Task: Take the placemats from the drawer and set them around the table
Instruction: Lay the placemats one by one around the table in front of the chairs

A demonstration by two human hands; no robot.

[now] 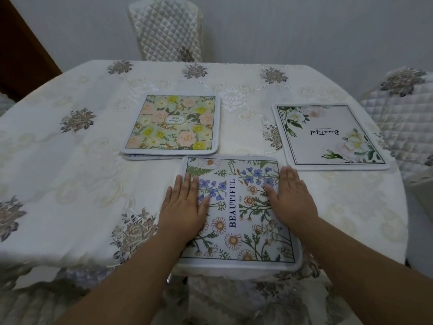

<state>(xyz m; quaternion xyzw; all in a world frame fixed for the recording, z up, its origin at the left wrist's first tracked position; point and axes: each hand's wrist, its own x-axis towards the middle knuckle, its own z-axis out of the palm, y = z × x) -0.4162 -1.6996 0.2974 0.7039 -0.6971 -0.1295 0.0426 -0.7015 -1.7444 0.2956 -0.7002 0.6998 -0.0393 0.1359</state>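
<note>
Head camera, looking down: a table (70, 160) draped in a cream embroidered cloth (234, 90) with grey-brown flower motifs fills most of the view. Both hands lie flat, fingers spread, gripping nothing, on a daisy mat (236, 207) printed "BEAUTIFUL" at the near edge; the left hand (185, 207) presses its left side, the right hand (290, 202) its right side. The mat's near edge overhangs the table edge slightly. Beyond it, toward the centre, a yellow-and-pink floral mat (173, 123) sits atop another mat (140, 157), of which only a sliver shows. To the right lies a white rose mat (328, 137), its script upside down. Quilted chairs stand at the far side (166, 29) and at the right (403, 118). A plain pale wall (304, 26) lies behind, with dark wood (21, 48) at upper left.
</note>
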